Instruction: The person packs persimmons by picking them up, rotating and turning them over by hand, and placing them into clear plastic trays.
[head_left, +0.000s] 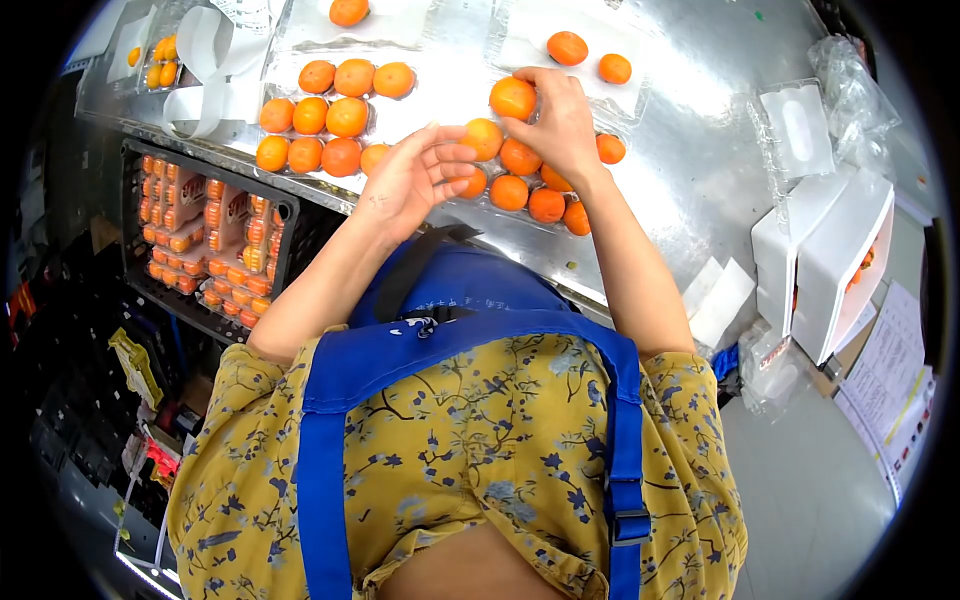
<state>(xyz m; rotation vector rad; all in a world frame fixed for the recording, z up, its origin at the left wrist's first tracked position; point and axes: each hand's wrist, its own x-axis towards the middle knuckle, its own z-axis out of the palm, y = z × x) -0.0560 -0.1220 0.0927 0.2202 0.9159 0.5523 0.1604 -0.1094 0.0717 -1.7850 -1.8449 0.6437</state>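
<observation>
My right hand [560,125] has its thumb and fingers around a mandarin orange [513,99] above the right-hand group of fruit. Nearby, my left hand [408,185] is open, palm turned toward that group, its fingertips close to another mandarin [482,139]; whether they touch it I cannot tell. Beneath and beside my right hand, several mandarins lie in rows, among them one at the front [546,205]. To the left of my left hand, more mandarins [347,117] stand in rows in a clear plastic tray [285,95].
A black crate [215,320] at the left holds packed clear boxes of orange fruit [240,255]. White foam boxes [825,260] stand at the right, near plastic wrapping [850,95] and printed sheets [890,380]. The metal table [690,180] has its edge close to my body.
</observation>
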